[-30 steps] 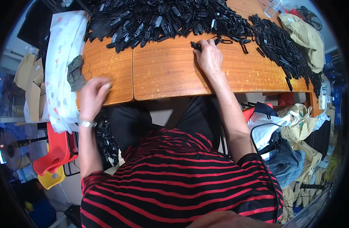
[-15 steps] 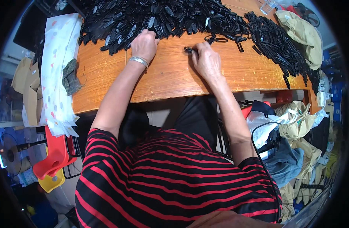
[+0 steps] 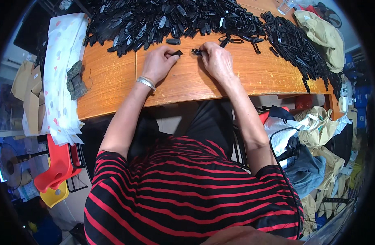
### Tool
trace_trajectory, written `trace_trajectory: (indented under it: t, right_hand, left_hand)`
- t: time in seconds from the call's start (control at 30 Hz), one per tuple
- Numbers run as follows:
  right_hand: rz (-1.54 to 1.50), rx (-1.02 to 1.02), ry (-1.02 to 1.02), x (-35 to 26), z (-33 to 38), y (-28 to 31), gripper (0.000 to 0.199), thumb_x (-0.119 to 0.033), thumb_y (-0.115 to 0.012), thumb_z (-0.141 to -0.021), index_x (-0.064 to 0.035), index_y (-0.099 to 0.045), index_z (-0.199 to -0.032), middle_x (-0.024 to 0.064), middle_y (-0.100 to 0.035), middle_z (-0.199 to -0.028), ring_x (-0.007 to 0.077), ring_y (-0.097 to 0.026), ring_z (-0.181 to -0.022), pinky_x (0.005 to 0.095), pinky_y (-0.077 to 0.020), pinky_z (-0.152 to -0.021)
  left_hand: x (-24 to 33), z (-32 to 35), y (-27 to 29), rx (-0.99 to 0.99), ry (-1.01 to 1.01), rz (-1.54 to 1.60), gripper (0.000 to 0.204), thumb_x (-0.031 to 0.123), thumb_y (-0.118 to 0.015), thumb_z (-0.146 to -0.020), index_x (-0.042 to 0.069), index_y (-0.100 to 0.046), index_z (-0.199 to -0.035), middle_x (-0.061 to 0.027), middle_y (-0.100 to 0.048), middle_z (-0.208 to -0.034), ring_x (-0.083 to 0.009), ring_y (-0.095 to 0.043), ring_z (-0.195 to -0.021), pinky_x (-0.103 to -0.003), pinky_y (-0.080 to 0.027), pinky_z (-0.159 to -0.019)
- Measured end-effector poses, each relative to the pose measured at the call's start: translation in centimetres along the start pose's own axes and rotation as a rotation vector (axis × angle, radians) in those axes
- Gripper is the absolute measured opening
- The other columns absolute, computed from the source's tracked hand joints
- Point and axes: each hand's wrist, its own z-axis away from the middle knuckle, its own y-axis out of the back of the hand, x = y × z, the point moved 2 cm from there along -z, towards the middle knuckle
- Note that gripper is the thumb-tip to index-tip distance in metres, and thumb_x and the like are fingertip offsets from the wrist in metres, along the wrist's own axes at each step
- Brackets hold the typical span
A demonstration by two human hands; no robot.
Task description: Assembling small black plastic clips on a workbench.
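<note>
My left hand (image 3: 158,64) pinches a small black plastic part (image 3: 178,53) between thumb and fingertips, just above the wooden table (image 3: 179,83). Facing it across a short gap, my right hand (image 3: 217,60) is closed on another small black plastic piece (image 3: 196,52), whose near end looks like an open frame. The fingers hide much of both pieces. Beyond my left fingertips a loose black oval part (image 3: 173,41) lies flat. A large heap of black plastic parts (image 3: 154,20) spreads behind both hands, and several loose frames (image 3: 237,41) lie beyond my right hand.
To the right, a second pile of narrow black frames (image 3: 295,49) runs toward the table's edge, beside a tan bag (image 3: 320,36). At left lie a white patterned sheet (image 3: 63,73) and a dark crumpled cloth (image 3: 75,81). A red chair (image 3: 58,171) stands below.
My left hand has drawn back from the heap toward me and right, and now holds a small black part. My right hand has shifted slightly left, still holding its piece.
</note>
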Motion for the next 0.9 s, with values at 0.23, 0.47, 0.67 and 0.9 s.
trace_trajectory:
  t: [0.23, 0.47, 0.67, 0.9]
  right_hand:
    - [-0.04, 0.003, 0.003, -1.1, -0.2, 0.1, 0.013, -0.004, -0.061, -0.079, -0.0062, -0.063, -0.092, 0.0149, -0.066, -0.083, 0.0343, -0.064, -0.079, 0.0418, -0.0513, -0.067]
    - [-0.055, 0.045, 0.018, -1.0, -0.4, -0.3, 0.014, -0.004, -0.06, -0.079, -0.0056, -0.063, -0.092, 0.0141, -0.066, -0.084, 0.033, -0.065, -0.08, 0.0409, -0.0516, -0.068]
    - [0.025, -0.046, -0.086, 0.5, 0.4, 0.3, 0.013, -0.008, -0.06, -0.08, -0.0054, -0.065, -0.091, 0.0148, -0.067, -0.086, 0.0335, -0.065, -0.08, 0.0428, -0.0512, -0.07]
    - [0.129, -0.122, -0.148, -0.1, 2.1, 1.1, 0.015, -0.015, -0.064, -0.082, -0.006, -0.067, -0.093, 0.0146, -0.063, -0.09, 0.0356, -0.064, -0.08, 0.044, -0.0509, -0.071]
  left_hand:
    - [-0.4, 1.2, -1.5, -0.021, 0.104, 0.44, 0.022, 0.016, -0.072, -0.082, -0.002, -0.064, -0.092, 0.0001, -0.062, -0.073, -0.0054, -0.054, -0.063, -0.021, -0.047, -0.06]
    - [-0.9, 1.5, -1.9, -0.036, 0.105, 0.526, 0.016, 0.008, -0.066, -0.087, -0.003, -0.06, -0.097, 0.0027, -0.058, -0.077, -0.0034, -0.05, -0.066, -0.018, -0.044, -0.06]
    - [-0.6, 1.7, -1.8, -0.068, 0.105, 0.478, 0.02, 0.008, -0.065, -0.088, -0.003, -0.06, -0.104, 0.0022, -0.059, -0.081, -0.0038, -0.052, -0.068, -0.017, -0.045, -0.062]
    - [-0.5, 1.8, -1.4, -0.04, 0.179, 0.799, 0.025, 0.006, -0.062, -0.09, -0.004, -0.058, -0.112, 0.0003, -0.061, -0.085, -0.0052, -0.055, -0.068, -0.018, -0.047, -0.063]
